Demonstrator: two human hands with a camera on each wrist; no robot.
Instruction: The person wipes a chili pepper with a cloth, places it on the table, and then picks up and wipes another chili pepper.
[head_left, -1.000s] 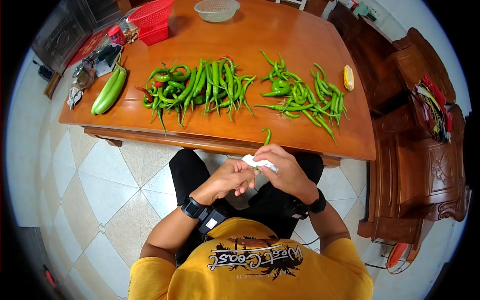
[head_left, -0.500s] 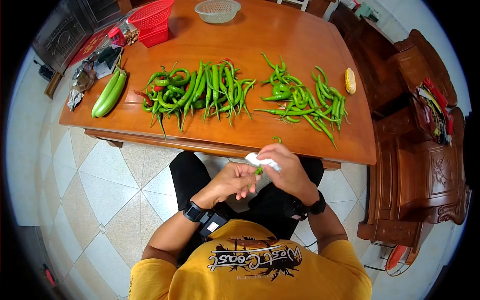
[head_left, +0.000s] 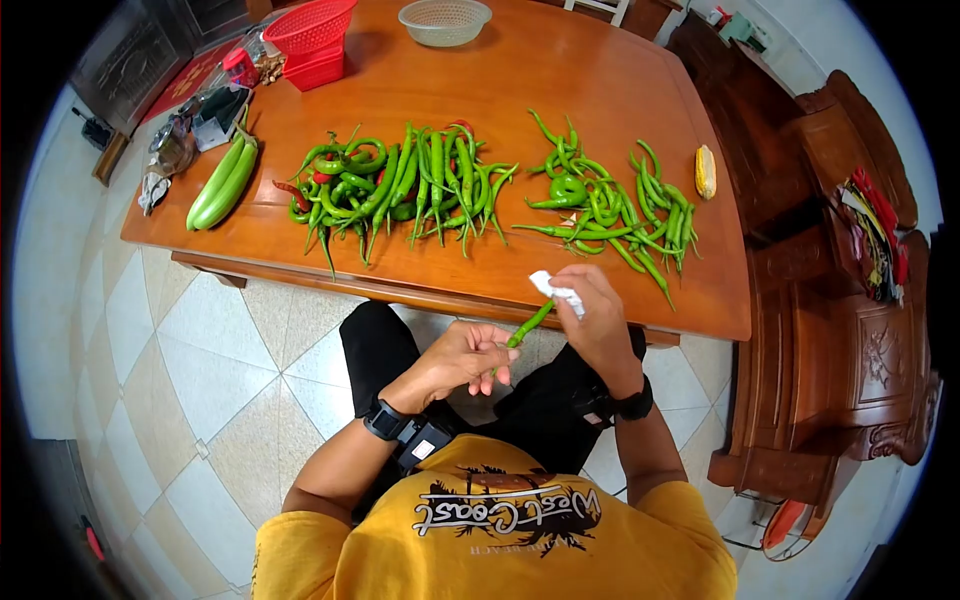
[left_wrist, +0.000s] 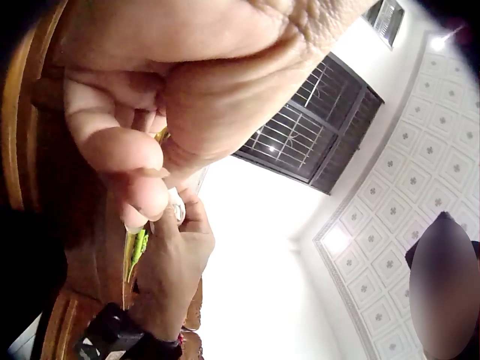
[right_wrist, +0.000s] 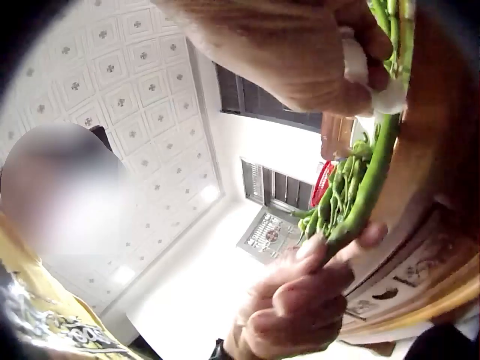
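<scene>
A long green pepper (head_left: 530,325) slants between the two hands over the lap, in front of the table edge. My left hand (head_left: 462,360) pinches its lower end between thumb and fingers. Around its upper end, my right hand (head_left: 592,318) holds a crumpled white tissue (head_left: 556,293). In the right wrist view the pepper (right_wrist: 371,184) runs from the left hand (right_wrist: 296,304) up to the tissue (right_wrist: 388,97) in the right hand (right_wrist: 277,56). The left wrist view shows the left hand (left_wrist: 180,90) close up and the right hand (left_wrist: 174,262) beyond it.
On the table (head_left: 400,275) lie a large heap of peppers (head_left: 390,190), a smaller group (head_left: 600,205), green eggplants (head_left: 222,185) at the left and a corn cob (head_left: 705,172) at the right. Red baskets (head_left: 312,70) and a pale colander (head_left: 445,22) stand at the back.
My right hand with the tissue has moved up and outward, away from my left hand, uncovering more of the pepper between them. My left hand keeps its grip in nearly the same place.
</scene>
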